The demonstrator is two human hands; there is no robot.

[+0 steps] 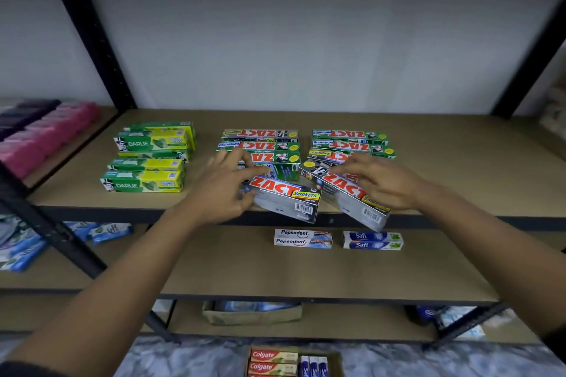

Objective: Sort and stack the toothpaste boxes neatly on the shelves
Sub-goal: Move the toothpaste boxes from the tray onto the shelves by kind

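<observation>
Left grip (220, 190) pinching end of grey Zact Smokers box (284, 197) at shelf (459, 168) front edge; right grip (381, 184) curled round second Smokers box (346, 194), tilted, overhanging edge

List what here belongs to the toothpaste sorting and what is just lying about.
Job: left hand holding a grey Zact Smokers box; right hand on a second Zact Smokers box; stacked Zact boxes; Darlie boxes; Pepsodent boxes; Safi boxes; Colgate boxes.
Lying about: pink packs, far left; blue packets, lower left; cardboard tray, contents unclear.
</observation>
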